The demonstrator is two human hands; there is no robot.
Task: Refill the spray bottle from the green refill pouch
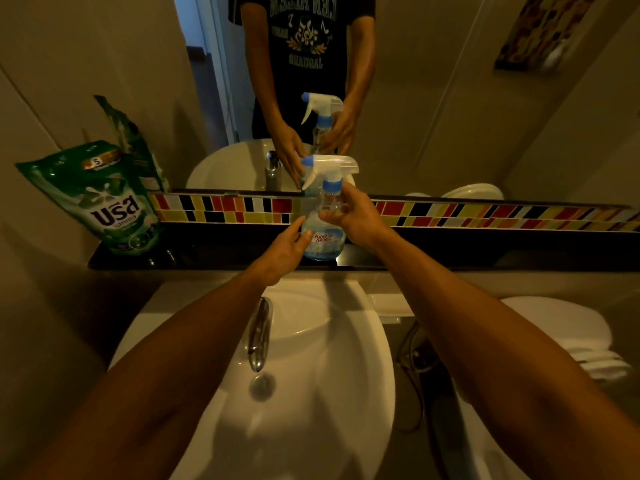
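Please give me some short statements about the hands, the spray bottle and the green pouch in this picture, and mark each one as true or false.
1. The spray bottle stands on the dark ledge behind the sink. True.
2. The trigger head is already off the bottle. False: it still sits on the neck.
3. The right hand has its grip on the bottle's upper body. True.
4. The left hand holds the green refill pouch. False: it is at the bottle's lower side; the pouch stands apart, at the ledge's left end.
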